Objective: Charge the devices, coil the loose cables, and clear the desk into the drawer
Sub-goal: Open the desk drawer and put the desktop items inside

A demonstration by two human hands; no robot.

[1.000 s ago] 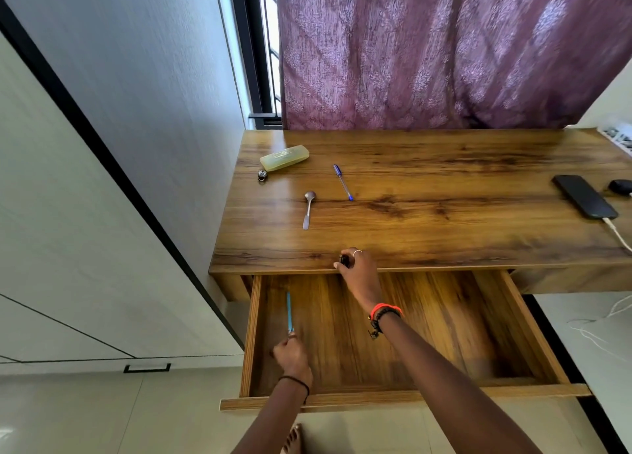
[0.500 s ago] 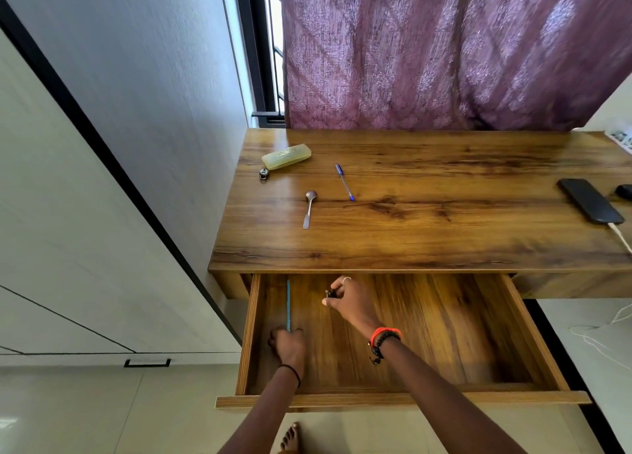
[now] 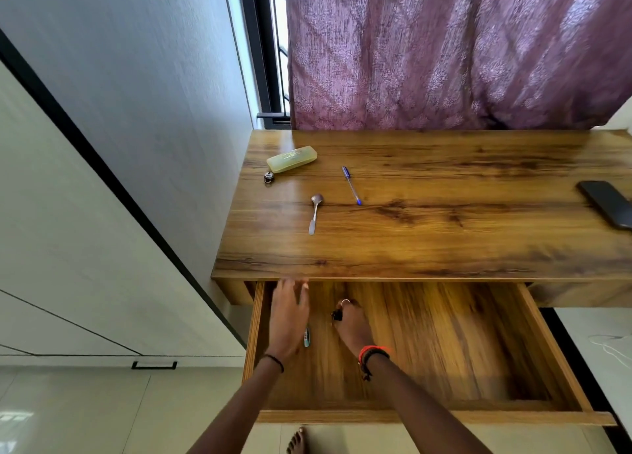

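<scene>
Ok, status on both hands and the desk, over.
Left hand fingers straight over drawer, teal pen beside it. Right hand pinching small black item in drawer. On desk: yellow case, spoon, blue pen, phone. Nothing blocking.

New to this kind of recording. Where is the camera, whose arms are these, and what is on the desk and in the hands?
No machine here: a person works with bare hands, and the one camera sits on their head, looking forward and down, so the arms entering from below are the wearer's own. The left hand is stretched flat over the open drawer, a light-blue pen showing beside its palm. The right hand pinches a small black object, too small to identify. On the desk lie a yellow case, a small round metal piece, a blue pen, a spoon and, at the right edge, a dark phone.
</scene>
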